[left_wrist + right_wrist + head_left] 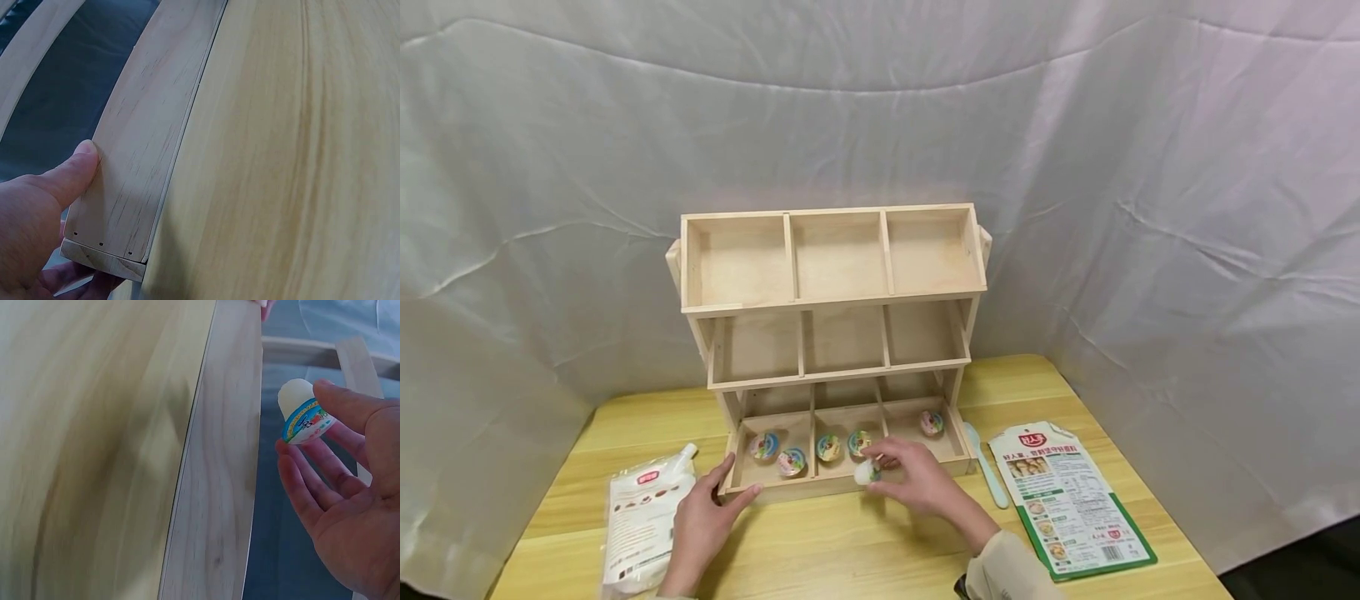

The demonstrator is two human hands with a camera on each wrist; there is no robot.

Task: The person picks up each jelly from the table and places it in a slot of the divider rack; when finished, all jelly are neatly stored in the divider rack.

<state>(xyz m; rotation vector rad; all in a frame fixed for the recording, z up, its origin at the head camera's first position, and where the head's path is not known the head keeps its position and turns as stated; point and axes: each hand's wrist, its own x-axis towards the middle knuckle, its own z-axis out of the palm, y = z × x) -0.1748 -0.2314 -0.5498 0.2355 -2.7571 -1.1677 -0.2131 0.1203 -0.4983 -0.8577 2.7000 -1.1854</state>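
Observation:
A three-tier wooden rack stands on the table, each tier split into three compartments. My left hand grips the bottom tier's left front corner; in the left wrist view, the thumb lies on the front board and the fingers pass round the end. My right hand pinches a small jelly cup with a whitish body and printed lid, tilted above the front edge. Jelly cups lie in the bottom tier: two in the left compartment, two in the middle, one at the right. My hand partly hides the right compartment.
A white spouted pouch lies left of the rack. On the right are a pale green spoon-like utensil and a green-and-white printed food packet. Grey cloth hangs behind and at both sides of the wooden table.

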